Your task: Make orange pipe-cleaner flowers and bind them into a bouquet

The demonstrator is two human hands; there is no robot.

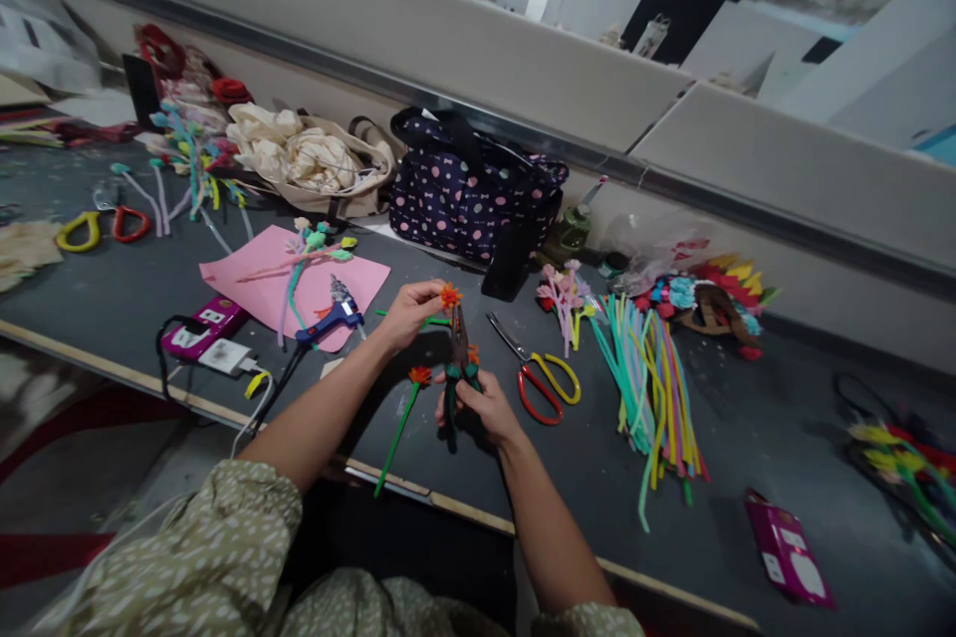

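In the head view, my left hand (409, 316) is closed on a small orange pipe-cleaner flower (450, 296). My right hand (484, 406) grips the dark green handles of a pair of pliers (460, 350), whose jaws point up at the flower. Whether the jaws pinch it I cannot tell. A bit of orange shows beside the pliers, partly hidden. Below my left hand lies a finished-looking orange flower on a green stem (399, 418), reaching the table's front edge. Just right of the pliers rest scissors (539, 378) with one red and one yellow handle loop.
A glue gun (331, 317) lies partly on pink paper (358, 281), near a purple power strip (205, 328) with cables. Pipe cleaners (657, 388) are heaped to the right. Behind stand a dotted navy bag (467, 194), a black phone (511, 261) and a canvas bag (365, 181).
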